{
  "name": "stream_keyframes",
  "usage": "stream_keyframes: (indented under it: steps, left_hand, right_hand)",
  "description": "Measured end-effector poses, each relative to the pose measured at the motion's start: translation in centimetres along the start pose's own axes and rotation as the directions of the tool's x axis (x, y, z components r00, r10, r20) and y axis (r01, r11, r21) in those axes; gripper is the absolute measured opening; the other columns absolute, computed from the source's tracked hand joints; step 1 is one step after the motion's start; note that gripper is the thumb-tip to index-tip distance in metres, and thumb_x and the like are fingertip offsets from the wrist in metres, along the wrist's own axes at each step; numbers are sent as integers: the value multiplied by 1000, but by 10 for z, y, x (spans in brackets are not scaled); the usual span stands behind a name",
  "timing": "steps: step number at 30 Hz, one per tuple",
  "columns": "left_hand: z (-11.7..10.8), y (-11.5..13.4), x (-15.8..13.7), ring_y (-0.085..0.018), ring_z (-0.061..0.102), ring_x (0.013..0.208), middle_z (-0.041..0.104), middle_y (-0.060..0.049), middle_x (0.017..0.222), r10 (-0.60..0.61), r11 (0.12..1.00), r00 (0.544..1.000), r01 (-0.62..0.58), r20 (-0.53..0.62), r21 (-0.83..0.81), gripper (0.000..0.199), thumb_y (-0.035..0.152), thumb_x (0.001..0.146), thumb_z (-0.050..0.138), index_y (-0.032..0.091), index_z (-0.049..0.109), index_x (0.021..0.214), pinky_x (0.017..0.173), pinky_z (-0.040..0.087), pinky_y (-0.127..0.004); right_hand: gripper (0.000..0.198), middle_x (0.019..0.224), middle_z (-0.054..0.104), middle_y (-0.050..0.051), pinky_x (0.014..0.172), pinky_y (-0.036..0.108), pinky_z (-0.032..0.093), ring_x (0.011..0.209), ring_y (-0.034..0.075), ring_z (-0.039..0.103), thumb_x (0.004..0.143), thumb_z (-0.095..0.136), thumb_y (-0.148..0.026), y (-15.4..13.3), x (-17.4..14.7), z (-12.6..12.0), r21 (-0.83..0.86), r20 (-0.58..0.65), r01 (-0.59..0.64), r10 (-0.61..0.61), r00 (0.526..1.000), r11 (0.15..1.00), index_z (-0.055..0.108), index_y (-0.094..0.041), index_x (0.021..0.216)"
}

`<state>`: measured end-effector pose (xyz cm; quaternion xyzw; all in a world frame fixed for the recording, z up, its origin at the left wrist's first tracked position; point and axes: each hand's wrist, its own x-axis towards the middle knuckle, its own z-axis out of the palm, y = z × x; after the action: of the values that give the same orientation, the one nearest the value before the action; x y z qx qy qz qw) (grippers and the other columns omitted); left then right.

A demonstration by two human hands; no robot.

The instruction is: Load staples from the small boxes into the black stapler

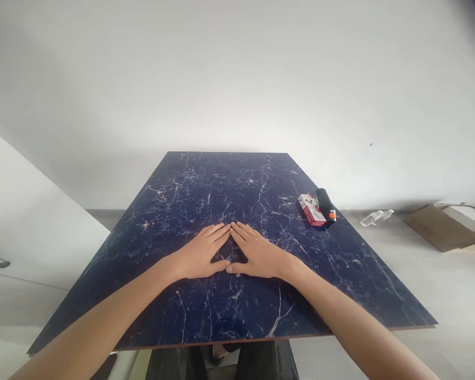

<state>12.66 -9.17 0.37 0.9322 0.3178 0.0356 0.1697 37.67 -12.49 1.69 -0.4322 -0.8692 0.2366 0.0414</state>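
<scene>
Both of my hands lie flat, palms down, on a dark blue table (pixel 229 184) with white marble-like veins. My left hand (pixel 201 250) has its fingers stretched out toward the middle. My right hand (pixel 259 250) mirrors it, thumb out to the side. The index fingertips and the thumb tips meet, framing a small triangle of tabletop. Neither hand holds anything. Nearest to my right hand, farther off near the table's right edge, lies a red and white box (pixel 312 210). Right beside it is a black cylindrical object (pixel 325 206) with an orange patch.
A pale wall (pixel 237 74) rises behind the table's far edge. On the floor to the right are a clear plastic bottle (pixel 376 217) lying down and an open cardboard box (pixel 439 227). My legs (pixel 267 361) are under the near edge.
</scene>
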Motion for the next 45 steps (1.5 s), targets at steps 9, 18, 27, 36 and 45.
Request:
stream_keyframes:
  steps: [9, 18, 27, 36, 45]
  left_hand:
    - [2, -2, -1, -36, 13, 158, 9, -5, 172, 11, 1000, 1000, -11, -7, -3, 82, 67, 100, 40, 28, 11, 166, 127, 16, -55]
    - [2, -1, -1, -35, 17, 157, 13, -5, 172, 30, 999, 998, -31, -49, -15, 81, 65, 100, 44, 29, 14, 166, 128, 19, -54]
    - [-13, -1, -2, -37, 22, 156, 22, -4, 171, -34, 999, 987, 37, -159, 10, 69, 61, 102, 42, 32, 26, 163, 125, 25, -60]
    - [-34, -25, -10, -34, 38, 148, 45, -7, 160, -69, 987, 930, 116, -362, 110, 57, 54, 103, 44, 28, 46, 154, 122, 28, -60]
    - [-53, -73, -28, -32, 49, 139, 57, -10, 149, -183, 955, 818, 281, -545, 101, 51, 48, 103, 44, 22, 56, 145, 118, 35, -55]
  right_hand:
    - [107, 171, -1, 8, 130, 51, 9, 159, 35, 2, 89, 43, -82, 0, 0, -2, 17, -11, -5, 5, 1000, 1000, 4, -17, 166]
    - [108, 172, 1, 8, 130, 51, 10, 159, 35, 4, 89, 43, -83, 0, 0, 0, 8, -15, -7, 8, 1000, 1000, 6, -18, 166]
    - [63, 148, 59, 10, 111, 52, 46, 134, 33, 56, 99, 44, -62, 41, -22, -54, 81, -468, -214, 227, 854, 973, 54, -24, 148]
    - [65, 119, 72, 21, 83, 43, 52, 105, 37, 69, 80, 60, -47, 164, -98, -92, 247, -504, -824, 794, 340, 510, 62, -12, 135]
    - [57, 121, 75, 11, 84, 37, 52, 105, 30, 71, 81, 61, -46, 87, -3, -69, 278, -484, -601, 650, 586, 749, 65, -19, 131]
